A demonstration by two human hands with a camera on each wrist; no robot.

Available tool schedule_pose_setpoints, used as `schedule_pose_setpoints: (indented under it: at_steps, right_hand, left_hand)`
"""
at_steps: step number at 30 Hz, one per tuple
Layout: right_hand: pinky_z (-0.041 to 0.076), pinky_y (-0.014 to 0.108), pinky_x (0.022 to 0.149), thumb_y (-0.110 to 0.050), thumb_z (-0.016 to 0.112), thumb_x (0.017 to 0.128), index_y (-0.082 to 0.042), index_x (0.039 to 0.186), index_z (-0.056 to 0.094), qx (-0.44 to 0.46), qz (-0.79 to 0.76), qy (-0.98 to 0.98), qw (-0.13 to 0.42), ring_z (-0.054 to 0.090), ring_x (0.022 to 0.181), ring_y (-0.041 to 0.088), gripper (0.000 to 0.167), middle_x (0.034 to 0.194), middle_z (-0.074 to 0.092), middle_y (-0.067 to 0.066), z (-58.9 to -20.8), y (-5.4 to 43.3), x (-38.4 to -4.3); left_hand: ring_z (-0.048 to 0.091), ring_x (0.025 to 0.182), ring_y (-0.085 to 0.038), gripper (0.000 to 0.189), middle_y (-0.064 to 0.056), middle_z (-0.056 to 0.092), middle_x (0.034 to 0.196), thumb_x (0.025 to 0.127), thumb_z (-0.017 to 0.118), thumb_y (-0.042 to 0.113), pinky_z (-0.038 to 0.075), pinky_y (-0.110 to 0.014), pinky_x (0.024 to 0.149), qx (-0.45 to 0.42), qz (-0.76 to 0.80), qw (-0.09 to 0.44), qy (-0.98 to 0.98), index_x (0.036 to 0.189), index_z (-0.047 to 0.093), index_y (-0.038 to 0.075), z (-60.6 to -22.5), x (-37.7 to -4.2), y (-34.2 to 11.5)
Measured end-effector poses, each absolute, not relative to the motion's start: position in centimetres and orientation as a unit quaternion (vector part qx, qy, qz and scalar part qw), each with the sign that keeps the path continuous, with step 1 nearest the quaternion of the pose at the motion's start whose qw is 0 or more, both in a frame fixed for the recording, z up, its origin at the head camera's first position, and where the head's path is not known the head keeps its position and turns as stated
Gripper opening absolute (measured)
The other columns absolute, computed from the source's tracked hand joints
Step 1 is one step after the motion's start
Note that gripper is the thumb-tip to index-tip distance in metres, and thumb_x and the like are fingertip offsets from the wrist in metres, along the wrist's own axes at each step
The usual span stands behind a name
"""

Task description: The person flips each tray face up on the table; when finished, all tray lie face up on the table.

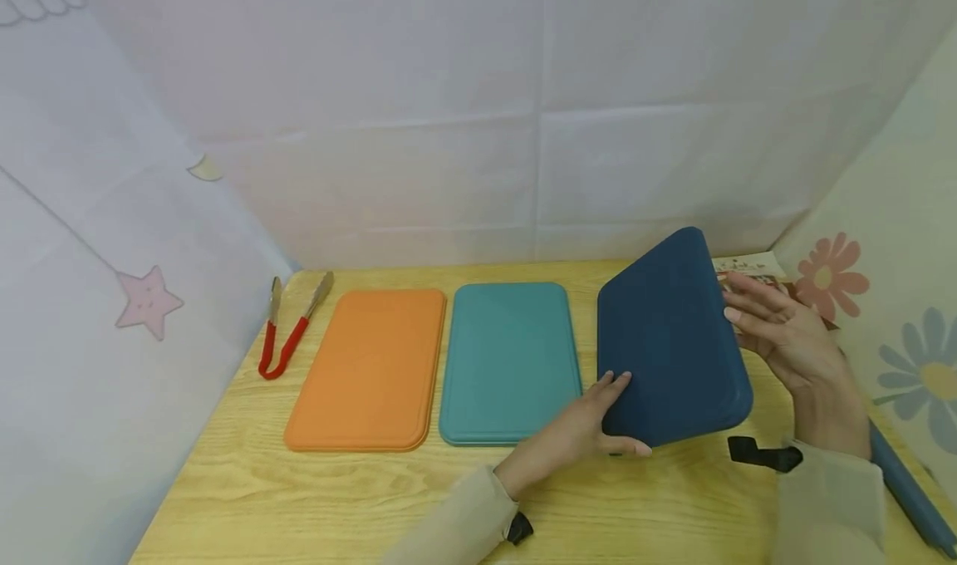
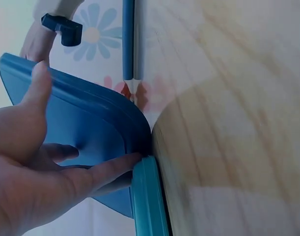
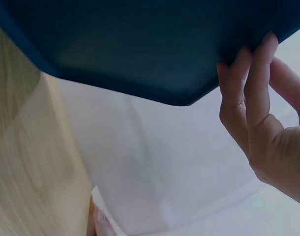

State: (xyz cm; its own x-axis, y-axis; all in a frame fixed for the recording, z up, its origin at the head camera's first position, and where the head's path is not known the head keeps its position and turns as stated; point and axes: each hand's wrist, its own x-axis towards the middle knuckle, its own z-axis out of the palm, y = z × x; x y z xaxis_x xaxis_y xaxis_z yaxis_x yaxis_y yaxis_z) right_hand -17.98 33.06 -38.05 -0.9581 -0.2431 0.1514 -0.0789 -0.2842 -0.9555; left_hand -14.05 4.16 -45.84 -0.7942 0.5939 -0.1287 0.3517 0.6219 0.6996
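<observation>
A dark blue rectangular tray is tilted, its right side raised off the table and its lower left edge beside the teal tray. My right hand pinches its raised right edge; in the right wrist view those fingers reach the tray's underside. With straight fingers, my left hand touches the blue tray's lower left part, thumb spread along the near edge. In the left wrist view, one finger lies by the rim of the teal tray. An orange tray lies flat farther left.
Red-handled tongs lie spread at the table's left side. On the right are a long blue-grey rod-like object and a printed packet or card, partly hidden. Patterned cloth walls enclose the wooden table.
</observation>
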Motion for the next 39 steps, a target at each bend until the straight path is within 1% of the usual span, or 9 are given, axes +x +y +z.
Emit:
schedule_pose_setpoints:
  at_steps: [6,11,15,19,22,26,29,36,39]
  right_hand:
    - [0.055,0.023,0.072,0.010,0.045,0.097,-0.013,0.148,0.041,-0.143,-0.799,0.583,0.028,0.062,0.107,0.008,0.056,0.123,0.063,-0.003,-37.3,31.6,-17.5]
    - [0.055,0.024,0.074,0.009,0.045,0.098,-0.012,0.148,0.040,-0.147,-0.804,0.576,0.024,0.061,0.108,0.007,0.055,0.125,0.060,-0.003,-37.2,30.5,-17.5]
    - [0.055,0.023,0.074,0.006,0.049,0.097,-0.011,0.145,0.045,-0.133,-0.804,0.579,0.017,0.060,0.108,0.006,0.051,0.126,0.057,-0.003,-37.0,29.8,-17.6]
    - [0.055,0.023,0.071,0.005,0.050,0.097,-0.011,0.141,0.051,-0.124,-0.811,0.572,0.017,0.061,0.104,0.007,0.047,0.121,0.060,-0.002,-36.9,29.2,-17.6]
    - [0.055,0.023,0.070,0.004,0.050,0.098,-0.012,0.141,0.051,-0.116,-0.810,0.574,0.021,0.062,0.100,0.009,0.046,0.118,0.061,-0.002,-36.8,28.7,-17.7]
    - [0.054,0.023,0.070,0.001,0.053,0.097,-0.011,0.142,0.050,-0.106,-0.806,0.583,0.017,0.062,0.100,0.009,0.047,0.122,0.057,-0.001,-36.6,28.1,-17.8]
    - [0.054,0.024,0.071,0.001,0.053,0.097,-0.011,0.142,0.051,-0.109,-0.811,0.574,0.014,0.062,0.100,0.010,0.046,0.124,0.054,0.000,-36.5,27.7,-17.9]
    - [0.055,0.024,0.072,0.001,0.056,0.095,-0.010,0.138,0.054,-0.094,-0.819,0.566,0.003,0.062,0.097,0.010,0.044,0.123,0.054,0.001,-36.3,26.7,-17.8]
    - [0.055,0.024,0.073,0.002,0.057,0.095,-0.009,0.137,0.056,-0.088,-0.823,0.561,-0.003,0.063,0.095,0.011,0.043,0.120,0.056,0.001,-36.3,26.2,-17.8]
  left_hand:
    - [0.041,0.134,-0.027,0.110,-0.006,0.012,0.160,0.077,0.081,0.037,0.048,-0.031,0.095,0.267,0.337,0.159,0.889,0.155,0.003,0.034,-45.7,-13.0,4.7]
    - [0.059,0.115,-0.024,0.109,-0.009,0.015,0.160,0.081,0.080,0.025,0.051,-0.022,0.078,0.268,0.342,0.138,0.890,0.155,0.001,0.034,-45.5,-12.2,4.9]
    - [0.065,0.103,-0.022,0.107,-0.013,0.016,0.159,0.083,0.078,0.019,0.048,-0.017,0.069,0.277,0.359,0.121,0.883,0.155,0.000,0.034,-45.6,-11.9,4.9]
    - [0.065,0.104,-0.023,0.106,-0.015,0.014,0.159,0.085,0.076,0.018,0.047,-0.017,0.068,0.279,0.371,0.118,0.878,0.155,-0.002,0.033,-45.6,-11.6,4.9]
    - [0.067,0.096,-0.020,0.106,-0.014,0.012,0.159,0.086,0.075,0.017,0.046,-0.016,0.064,0.276,0.382,0.123,0.873,0.155,-0.004,0.034,-45.5,-11.3,4.8]
    - [0.061,0.060,-0.007,0.104,-0.012,0.008,0.160,0.088,0.072,0.014,0.042,-0.016,0.052,0.280,0.414,0.122,0.858,0.154,-0.005,0.037,-45.2,-11.2,4.9]
    - [0.050,0.046,-0.003,0.103,-0.012,0.006,0.161,0.089,0.070,0.011,0.040,-0.016,0.047,0.288,0.431,0.114,0.848,0.154,-0.006,0.038,-45.0,-11.1,4.9]
    - [0.065,0.068,-0.007,0.099,-0.018,0.013,0.159,0.091,0.069,0.014,0.041,-0.011,0.053,0.315,0.407,0.047,0.856,0.156,-0.004,0.029,-44.6,-10.7,4.9]
    - [0.064,0.066,-0.003,0.098,-0.017,0.013,0.159,0.092,0.067,0.014,0.040,-0.012,0.048,0.319,0.407,0.034,0.855,0.156,-0.005,0.029,-44.4,-10.5,4.9]
